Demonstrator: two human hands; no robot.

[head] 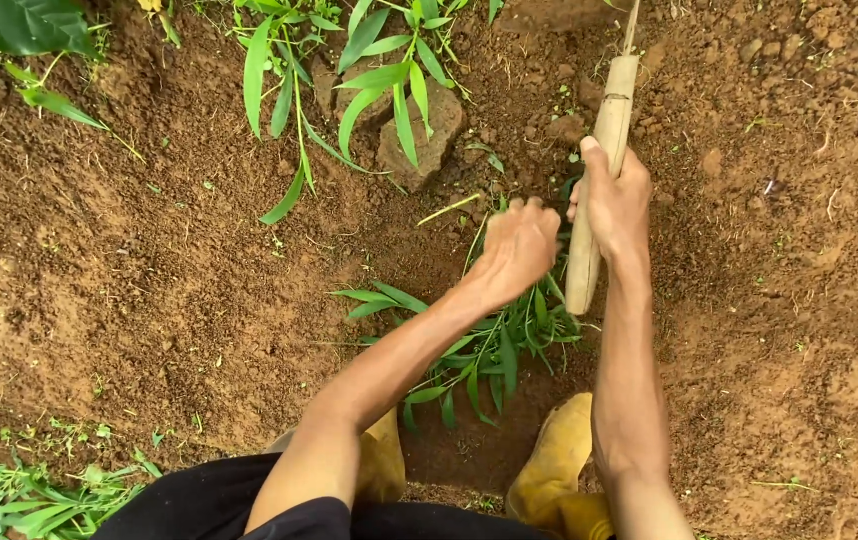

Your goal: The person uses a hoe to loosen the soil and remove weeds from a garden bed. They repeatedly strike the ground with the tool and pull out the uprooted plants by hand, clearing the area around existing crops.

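right hand clamped round a pale wooden handle, left hand fisted on leafy green stems low in the red soil, just beside the handle. could nick the knuckles (blade end out of view). yellow boots close underneath too.

We note a grey stone in reddish-brown soil, broad leaves top left, cut grass bottom left, yellow boots
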